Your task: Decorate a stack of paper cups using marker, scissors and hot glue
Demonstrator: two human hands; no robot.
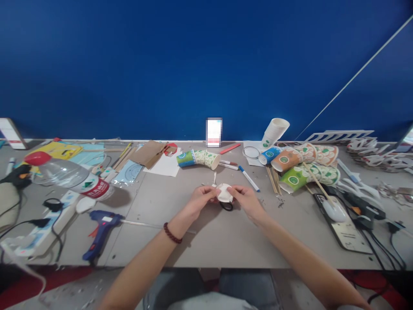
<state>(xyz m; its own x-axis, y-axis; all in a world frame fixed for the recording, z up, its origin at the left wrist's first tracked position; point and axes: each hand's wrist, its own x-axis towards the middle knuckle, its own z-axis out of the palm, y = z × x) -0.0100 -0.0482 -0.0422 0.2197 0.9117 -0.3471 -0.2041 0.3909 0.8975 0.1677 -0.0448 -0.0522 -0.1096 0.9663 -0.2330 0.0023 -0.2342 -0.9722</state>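
Between both hands, above the middle of the table, is a small white piece (225, 193) that looks like paper or a cup part. My left hand (201, 200) pinches its left edge, with a dark red bead bracelet on that wrist. On the right side, the fingers of my right hand (245, 199) close on the same piece. A black ring (226, 206), perhaps a scissors handle, shows just below it; what it belongs to is hidden. A small white strip (214, 178) lies just beyond the hands.
A plastic bottle (74, 178), power strip (48, 228) and blue glue gun (103, 232) occupy the left. Joined patterned cups (198, 158) lie behind the hands. More cups (293, 177), a cup stack (274, 131), sticks and a white mouse (334, 211) are right.
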